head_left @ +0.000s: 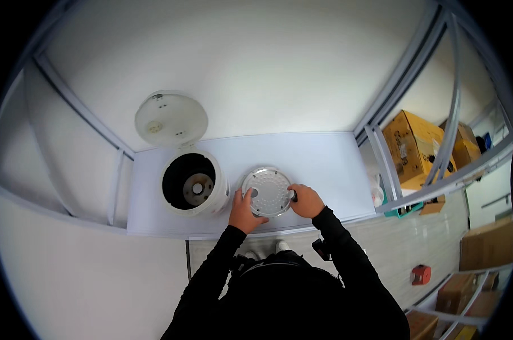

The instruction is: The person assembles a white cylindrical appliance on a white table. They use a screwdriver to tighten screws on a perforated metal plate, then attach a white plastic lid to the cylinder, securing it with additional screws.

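A round silver metal plate (272,191) with a dimpled face and small marks around its rim is between my hands, over the front part of the white table. My left hand (245,212) grips its left edge, with fingers over the rim and the thumb low along the near side. On the right edge my right hand (307,201) is closed, next to a small dark part; whether anything lies under the plate is hidden. To the left stands a white rice cooker (221,195) with its lid (171,119) raised. Its dark inside shows a round metal heating plate (198,190).
The white table (330,164) meets a pale wall, with grey metal frames (384,164) at both ends. Beyond the right frame are a yellow carton (409,150), a teal bin (404,211) and several brown boxes (486,246). A red stool (420,275) stands on the floor.
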### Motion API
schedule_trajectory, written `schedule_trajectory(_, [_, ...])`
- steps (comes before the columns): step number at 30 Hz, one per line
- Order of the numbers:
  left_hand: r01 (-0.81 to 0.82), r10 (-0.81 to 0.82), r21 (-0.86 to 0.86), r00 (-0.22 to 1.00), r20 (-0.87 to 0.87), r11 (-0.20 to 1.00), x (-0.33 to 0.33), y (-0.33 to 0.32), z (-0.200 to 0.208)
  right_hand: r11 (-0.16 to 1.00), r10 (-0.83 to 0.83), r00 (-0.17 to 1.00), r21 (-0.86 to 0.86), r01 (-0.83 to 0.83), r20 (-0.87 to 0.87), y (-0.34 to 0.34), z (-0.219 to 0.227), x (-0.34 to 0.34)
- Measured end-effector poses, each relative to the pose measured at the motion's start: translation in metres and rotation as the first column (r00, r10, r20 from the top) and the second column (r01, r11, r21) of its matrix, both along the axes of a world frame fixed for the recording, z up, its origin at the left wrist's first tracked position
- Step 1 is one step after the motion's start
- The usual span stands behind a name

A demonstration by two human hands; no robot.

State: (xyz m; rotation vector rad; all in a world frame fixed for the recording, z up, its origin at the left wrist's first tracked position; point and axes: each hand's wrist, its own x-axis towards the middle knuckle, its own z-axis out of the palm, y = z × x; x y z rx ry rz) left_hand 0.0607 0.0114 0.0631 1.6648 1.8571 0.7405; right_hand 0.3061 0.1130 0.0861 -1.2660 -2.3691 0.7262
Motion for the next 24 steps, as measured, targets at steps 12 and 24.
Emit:
schedule_trajectory(12, [0.076, -0.073, 0.009, 0.986, -0.152, 0.997, 0.072, 0.021, 0.012, 0.991, -0.133, 0.990, 0.012, 0.133, -0.039, 0.005, 0.004, 0.068])
schedule_trajectory(24, [-0.015, 0.032, 0.072, 0.971, -0.239, 0.997, 0.169, 0.041, -0.007, 0.997, -0.006, 1.000, -0.072, 0.008, 0.021, 0.054, -0.016, 0.155])
